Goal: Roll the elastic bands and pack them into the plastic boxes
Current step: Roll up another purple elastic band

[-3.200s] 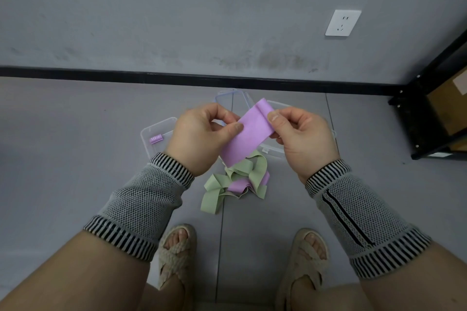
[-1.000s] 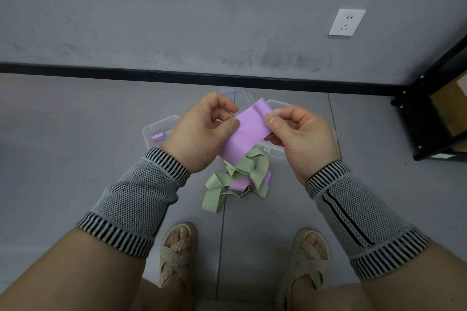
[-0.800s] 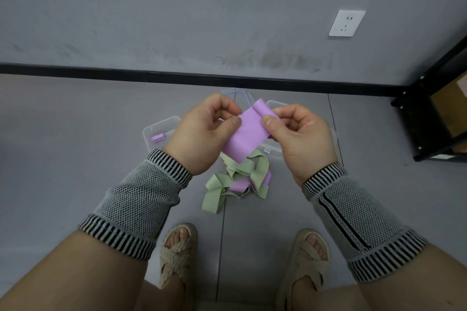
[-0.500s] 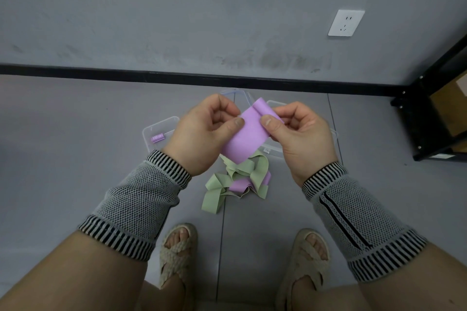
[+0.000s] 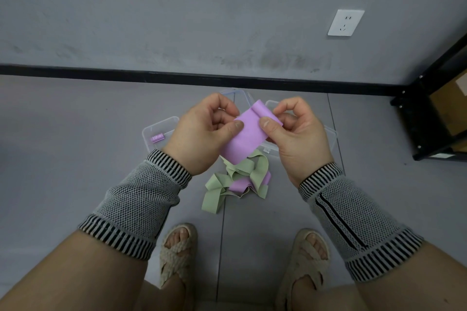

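A purple elastic band (image 5: 246,136) is held up above the floor, its top end curled into a small roll. My left hand (image 5: 202,134) pinches its left edge and my right hand (image 5: 295,131) pinches the rolled end on the right. The band's free end hangs down to a loose heap of green and purple bands (image 5: 237,179) on the floor. Clear plastic boxes lie behind my hands: one at the left (image 5: 158,131) with a small purple roll inside, one at the right (image 5: 331,136), and one (image 5: 236,94) partly hidden at the back.
I am above a grey floor, my sandalled feet (image 5: 177,255) below the heap. A grey wall with a black skirting strip (image 5: 177,77) and a white socket (image 5: 345,23) is ahead. A black metal rack (image 5: 429,118) holding a cardboard box stands at the right.
The roll at the band's top end has grown slightly as my fingers turned it. Both hands stay at about the same height above the heap.
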The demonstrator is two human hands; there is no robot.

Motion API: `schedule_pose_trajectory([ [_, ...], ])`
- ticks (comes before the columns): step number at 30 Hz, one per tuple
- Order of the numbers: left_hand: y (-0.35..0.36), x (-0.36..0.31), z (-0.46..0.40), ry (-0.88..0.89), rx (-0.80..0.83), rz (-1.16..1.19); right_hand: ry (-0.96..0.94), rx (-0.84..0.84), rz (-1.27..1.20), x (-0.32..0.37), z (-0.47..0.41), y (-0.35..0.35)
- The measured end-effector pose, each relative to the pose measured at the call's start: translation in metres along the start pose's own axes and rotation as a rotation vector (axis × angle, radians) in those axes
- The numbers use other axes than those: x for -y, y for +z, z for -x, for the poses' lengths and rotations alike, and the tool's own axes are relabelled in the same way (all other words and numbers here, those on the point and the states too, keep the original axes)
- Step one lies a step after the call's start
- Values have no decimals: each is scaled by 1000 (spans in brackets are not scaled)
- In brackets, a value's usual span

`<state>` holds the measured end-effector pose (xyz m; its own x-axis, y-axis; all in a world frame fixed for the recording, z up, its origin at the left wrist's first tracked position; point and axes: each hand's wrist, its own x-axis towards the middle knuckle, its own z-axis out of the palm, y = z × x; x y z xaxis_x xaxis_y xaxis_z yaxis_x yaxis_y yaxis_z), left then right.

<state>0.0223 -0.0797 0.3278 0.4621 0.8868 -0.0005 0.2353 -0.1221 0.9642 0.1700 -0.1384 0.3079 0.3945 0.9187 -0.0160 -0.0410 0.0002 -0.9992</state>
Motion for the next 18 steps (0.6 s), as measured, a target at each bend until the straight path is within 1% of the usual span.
schedule_pose_trajectory([
  [5,-2,1,-1,4,-7,5,-11,14,-48,1,0,0],
  [11,-3,1,-1,21,-30,-7,33,6,-91,6,0,0],
  [15,-5,3,-1,50,-42,-51,-10,8,-19,4,-1,1],
  [18,-4,6,-2,79,-47,-86,6,-2,22,2,-1,2],
])
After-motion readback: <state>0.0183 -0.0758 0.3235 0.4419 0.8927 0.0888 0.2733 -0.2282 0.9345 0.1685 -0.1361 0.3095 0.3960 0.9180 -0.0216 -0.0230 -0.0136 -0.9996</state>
